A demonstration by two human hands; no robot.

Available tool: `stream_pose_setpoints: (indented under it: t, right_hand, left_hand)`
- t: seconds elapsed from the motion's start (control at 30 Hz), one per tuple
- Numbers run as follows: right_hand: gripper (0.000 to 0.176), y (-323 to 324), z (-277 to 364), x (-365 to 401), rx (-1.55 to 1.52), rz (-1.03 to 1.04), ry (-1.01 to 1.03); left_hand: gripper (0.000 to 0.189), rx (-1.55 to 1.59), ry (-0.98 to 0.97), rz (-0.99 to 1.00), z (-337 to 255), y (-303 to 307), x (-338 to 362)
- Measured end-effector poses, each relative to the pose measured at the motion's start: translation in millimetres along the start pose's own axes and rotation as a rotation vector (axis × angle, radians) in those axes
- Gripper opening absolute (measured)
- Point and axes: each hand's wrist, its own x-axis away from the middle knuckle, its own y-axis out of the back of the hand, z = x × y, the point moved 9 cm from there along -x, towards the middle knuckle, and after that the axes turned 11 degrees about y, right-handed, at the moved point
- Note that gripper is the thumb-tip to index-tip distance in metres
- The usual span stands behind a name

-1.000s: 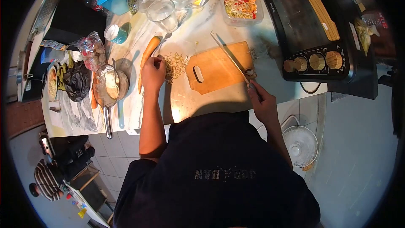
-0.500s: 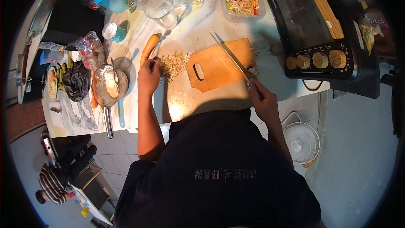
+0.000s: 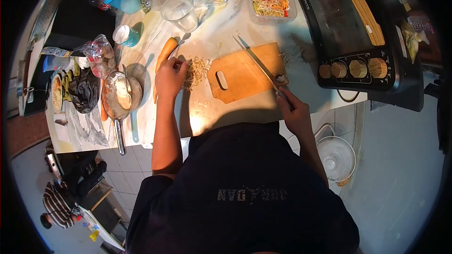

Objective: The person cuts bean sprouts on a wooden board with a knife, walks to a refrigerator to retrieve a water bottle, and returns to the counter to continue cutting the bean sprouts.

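My right hand is closed around the handle of a knife, whose long blade slants over the wooden cutting board. A small pale scrap lies at the board's right corner by the blade. My left hand is over the middle of an orange carrot, beside a small heap of bean sprouts. Its fingers are curled with the tips close together; what they hold, if anything, I cannot make out. The carrot's top end and lower tip show on either side of the hand.
A plastic tub of shredded vegetables stands at the back. A clear cup is behind the carrot. To the left are a strainer over a bowl and a blue-labelled jar. A black oven occupies the right.
My left hand has moved slightly forward and to the right, from the carrot's lower part towards the sprouts. The knife and my right hand stay almost in place.
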Motion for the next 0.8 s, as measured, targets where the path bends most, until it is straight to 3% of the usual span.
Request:
stream_pose_setpoints:
  t: [0.17,0.37,0.43,0.47,0.53,0.8]
  right_hand:
    - [0.037,3,0,0,-0.003,-0.011,0.009]
    - [0.038,5,3,2,0.003,-0.025,0.008]
    - [0.038,5,3,3,0.004,-0.02,-0.002]
    - [0.038,5,3,3,0.008,-0.012,-0.008]
    - [0.038,4,1,3,-0.002,-0.016,-0.003]
    - [0.038,7,4,4,0.016,-0.092,0.095]
  left_hand:
    - [0.027,-0.141,0.05,0.006,4,-10,-5]
    - [0.019,0.167,-0.082,-0.145,10,12,-3]
    - [0.017,0.611,0.251,0.076,42,2,-9]
    - [0.017,0.61,0.25,0.077,46,3,-11]
    - [0.017,0.913,0.262,0.111,59,3,-14]
    - [0.017,0.799,0.207,0.231,32,3,1]
